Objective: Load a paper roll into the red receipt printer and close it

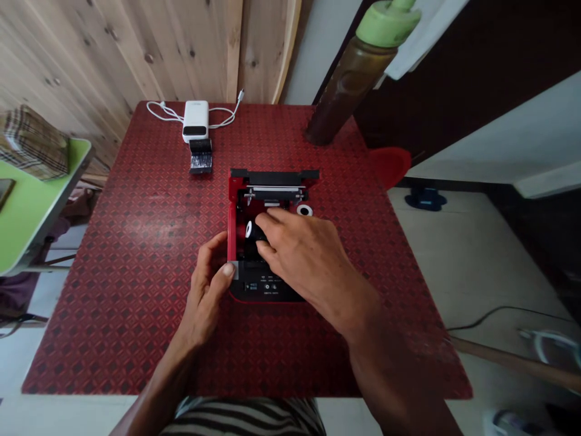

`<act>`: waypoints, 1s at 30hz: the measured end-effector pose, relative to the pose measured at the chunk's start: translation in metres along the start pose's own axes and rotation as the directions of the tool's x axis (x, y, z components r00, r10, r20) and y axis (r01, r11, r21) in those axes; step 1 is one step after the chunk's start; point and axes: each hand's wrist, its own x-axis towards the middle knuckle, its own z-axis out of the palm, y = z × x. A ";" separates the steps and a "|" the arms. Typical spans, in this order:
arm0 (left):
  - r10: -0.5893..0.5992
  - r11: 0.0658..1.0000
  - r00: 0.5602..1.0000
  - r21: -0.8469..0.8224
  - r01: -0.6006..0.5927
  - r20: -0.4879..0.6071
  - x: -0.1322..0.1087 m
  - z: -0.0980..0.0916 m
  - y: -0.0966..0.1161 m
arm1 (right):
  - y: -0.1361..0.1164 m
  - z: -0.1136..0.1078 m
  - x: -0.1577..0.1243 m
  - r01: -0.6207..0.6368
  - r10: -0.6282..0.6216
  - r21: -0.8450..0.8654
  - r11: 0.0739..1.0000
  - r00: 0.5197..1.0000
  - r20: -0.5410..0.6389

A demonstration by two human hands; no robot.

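A small red and black device with its lid open sits in the middle of the red patterned table. My left hand grips its near left corner, thumb on the front edge. My right hand lies over the device with fingers curled down into the open compartment, touching a black roll-like part with a white end. What the fingers pinch is hidden. A small white ring lies at the device's right edge.
A white power bank with a white cable and a small black part lie at the table's far side. A tall brown bottle with a green cap stands far right. A green table sits to the left.
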 end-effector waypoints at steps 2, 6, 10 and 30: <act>-0.004 1.000 1.000 0.006 0.004 -0.004 0.000 -0.001 0.000 | -0.001 -0.006 -0.013 -0.020 0.021 0.015 1.000 0.995 -0.098; -0.051 0.999 0.999 0.008 0.051 -0.005 -0.001 -0.004 -0.001 | 0.013 -0.023 -0.053 -0.058 0.149 0.276 0.959 0.935 -0.321; -0.044 0.999 0.999 0.029 0.045 -0.026 -0.001 -0.007 -0.005 | 0.039 -0.016 -0.103 -0.157 0.482 0.694 0.703 0.822 -0.302; -0.035 0.996 0.998 0.081 0.039 -0.051 0.000 -0.006 -0.003 | 0.060 0.057 -0.141 -0.345 0.396 0.754 0.560 0.910 0.122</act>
